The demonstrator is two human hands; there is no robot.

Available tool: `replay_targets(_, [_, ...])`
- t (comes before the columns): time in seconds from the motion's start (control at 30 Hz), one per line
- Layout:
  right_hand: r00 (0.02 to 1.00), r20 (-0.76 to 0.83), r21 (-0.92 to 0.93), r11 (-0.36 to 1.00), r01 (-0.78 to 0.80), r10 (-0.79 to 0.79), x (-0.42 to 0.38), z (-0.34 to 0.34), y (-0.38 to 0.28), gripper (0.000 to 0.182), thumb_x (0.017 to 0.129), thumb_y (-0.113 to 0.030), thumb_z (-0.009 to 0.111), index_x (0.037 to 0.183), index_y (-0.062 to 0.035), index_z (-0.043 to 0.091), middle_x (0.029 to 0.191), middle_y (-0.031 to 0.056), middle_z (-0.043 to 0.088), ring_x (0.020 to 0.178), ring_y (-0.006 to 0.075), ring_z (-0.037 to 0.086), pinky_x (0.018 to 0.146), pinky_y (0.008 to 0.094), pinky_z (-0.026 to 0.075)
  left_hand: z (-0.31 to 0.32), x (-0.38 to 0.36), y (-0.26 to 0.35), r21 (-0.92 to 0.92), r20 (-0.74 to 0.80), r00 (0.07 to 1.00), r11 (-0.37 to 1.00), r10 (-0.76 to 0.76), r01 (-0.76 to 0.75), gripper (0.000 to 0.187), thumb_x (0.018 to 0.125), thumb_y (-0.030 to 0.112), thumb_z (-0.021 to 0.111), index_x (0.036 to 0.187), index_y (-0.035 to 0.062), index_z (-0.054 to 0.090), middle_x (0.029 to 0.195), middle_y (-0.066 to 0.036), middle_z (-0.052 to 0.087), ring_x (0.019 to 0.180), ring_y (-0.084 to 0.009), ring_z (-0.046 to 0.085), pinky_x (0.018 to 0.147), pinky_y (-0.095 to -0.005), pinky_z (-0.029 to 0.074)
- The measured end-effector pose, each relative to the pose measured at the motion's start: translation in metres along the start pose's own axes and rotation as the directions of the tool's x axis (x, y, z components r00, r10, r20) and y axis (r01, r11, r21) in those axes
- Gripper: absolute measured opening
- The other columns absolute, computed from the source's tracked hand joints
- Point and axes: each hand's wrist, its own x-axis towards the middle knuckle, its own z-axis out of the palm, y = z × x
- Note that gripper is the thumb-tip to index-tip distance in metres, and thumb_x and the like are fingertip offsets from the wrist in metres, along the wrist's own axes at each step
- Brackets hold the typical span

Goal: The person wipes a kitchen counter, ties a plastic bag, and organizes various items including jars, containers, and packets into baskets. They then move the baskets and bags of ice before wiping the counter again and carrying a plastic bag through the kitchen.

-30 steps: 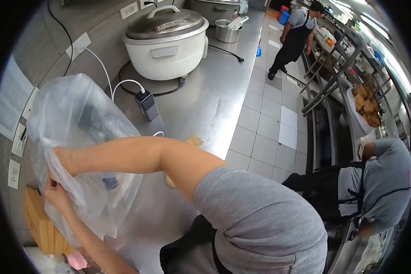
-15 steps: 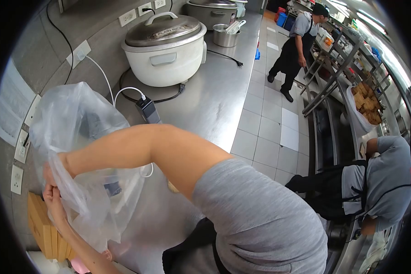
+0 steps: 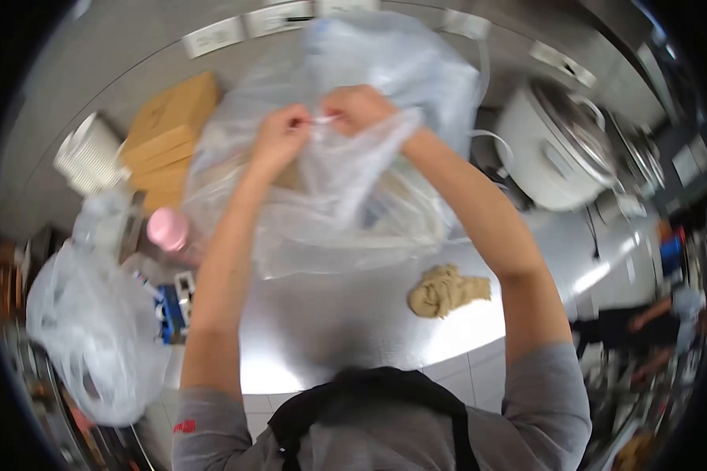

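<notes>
A large clear plastic bag [image 3: 393, 59] lies bunched on the steel counter, against the wall. My left hand [image 3: 281, 140] pinches a twisted strip of its plastic. Close beside it, my right hand [image 3: 359, 110] is closed on the same strip, with loose film hanging below the wrist. Motion blurs both hands slightly. Through the film, things inside the bag show only as pale and dark shapes. A crumpled tan cloth [image 3: 448, 290] lies on the counter near my right forearm.
Left of the bag are brown cardboard boxes [image 3: 169, 118], stacked white cups [image 3: 90, 153], a pink-lidded container [image 3: 169, 229] and white plastic bags [image 3: 94, 337]. A white rice cooker [image 3: 546, 157] stands to the right. A co-worker [image 3: 636, 326] is at the far right.
My view has swung from the aisle to face the counter and wall. Both hands remain on the bag, now slightly apart with a strip of plastic between them.
</notes>
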Motion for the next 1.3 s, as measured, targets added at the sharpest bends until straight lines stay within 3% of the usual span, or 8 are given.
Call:
replay_targets(0.17, [0.913,-0.088,0.421,0.845,-0.329,0.399,-0.008,0.002,-0.026,0.015,0.068,0.0,0.056,0.083,-0.0048,0.054,0.07,0.007,0.057,0.067,0.0172,0.058,0.061,0.0286,0.046,0.007,-0.023,0.033,0.153,-0.074,0.997,0.987,-0.032,0.043,0.043,0.064,-0.001,0.065,0.101,0.0081,0.046,0.088,-0.004,0.053,0.074,-0.0164,0.054,0.066,-0.0282,0.045])
replay_targets(0.27, [0.892,0.052,0.571,0.719,-0.395,0.449,-0.011,-0.006,-0.027,0.015,0.072,0.004,0.05,0.084,-0.006,0.051,0.078,-0.0019,0.055,0.074,0.0064,0.051,0.068,0.0221,0.042,0.008,-0.024,0.018,0.434,-0.126,0.951,0.878,0.282,-0.203,0.058,0.062,-0.001,0.068,0.113,0.0105,0.041,0.101,-0.01,0.053,0.083,-0.0223,0.056,0.072,-0.0329,0.047])
replay_targets(0.37, [0.887,0.198,0.879,0.325,-0.349,0.417,-0.014,-0.006,-0.027,0.013,0.074,0.002,0.053,0.083,-0.0068,0.051,0.08,-0.0029,0.054,0.075,0.005,0.047,0.069,0.0203,0.039,-0.003,-0.022,0.01,0.32,-0.197,0.979,0.947,0.047,0.019,0.061,0.062,0.001,0.068,0.116,0.0101,0.042,0.105,-0.012,0.054,0.09,-0.0236,0.056,0.076,-0.0356,0.046])
replay_targets(0.57, [0.922,0.158,0.706,0.612,-0.356,0.354,-0.011,-0.012,-0.022,0.012,0.076,-0.004,0.059,0.082,-0.0068,0.049,0.077,-0.0032,0.054,0.072,0.0056,0.047,0.065,0.021,0.038,-0.01,-0.018,0.03,-0.006,-0.046,0.986,0.987,0.161,-0.162,0.032,0.066,-0.004,0.062,0.096,0.0039,0.06,0.091,-0.006,0.059,0.079,-0.0161,0.057,0.067,-0.0279,0.045])
replay_targets(0.77, [0.967,-0.014,0.228,0.943,-0.244,0.254,-0.009,-0.019,-0.044,0.016,0.075,-0.007,0.061,0.083,-0.0031,0.048,0.068,0.004,0.055,0.064,0.0114,0.051,0.059,0.0268,0.041,-0.009,-0.008,0.028,0.106,-0.124,0.992,0.994,-0.021,0.034,0.02,0.068,-0.004,0.056,0.083,0.0039,0.067,0.071,-0.008,0.059,0.066,-0.019,0.057,0.062,-0.0263,0.044])
replay_targets(0.87, [0.947,-0.19,0.135,0.962,-0.237,0.26,-0.017,-0.007,-0.051,0.017,0.073,-0.006,0.063,0.084,-0.0022,0.051,0.068,0.0071,0.056,0.064,0.0136,0.053,0.059,0.028,0.043,-0.003,-0.007,0.027,-0.048,-0.189,0.982,0.999,0.007,-0.016,0.018,0.074,-0.008,0.053,0.085,0.0002,0.065,0.077,-0.003,0.059,0.072,-0.0108,0.053,0.063,-0.0224,0.042])
replay_targets(1.07, [0.764,-0.367,0.441,0.822,-0.359,0.531,-0.037,0.018,-0.06,0.015,0.068,-0.007,0.069,0.08,-0.003,0.06,0.071,0.0107,0.061,0.064,0.0215,0.059,0.059,0.0305,0.046,-0.003,-0.022,0.013,-0.502,-0.118,0.993,0.861,0.026,-0.082,0.017,0.075,-0.01,0.05,0.079,0.0,0.063,0.1,-0.007,0.058,0.085,-0.0148,0.056,0.076,-0.0246,0.044])
replay_targets(1.3, [0.778,-0.395,0.524,0.816,-0.246,0.488,-0.038,0.031,-0.054,0.008,0.074,-0.003,0.065,0.08,-0.0022,0.06,0.072,0.0018,0.059,0.064,0.0083,0.053,0.057,0.0227,0.043,-0.001,-0.048,0.014,-0.017,-0.094,0.969,0.973,0.228,-0.231,0.011,0.068,-0.007,0.054,0.07,0.0013,0.061,0.101,-0.01,0.059,0.09,-0.0188,0.055,0.079,-0.0268,0.043])
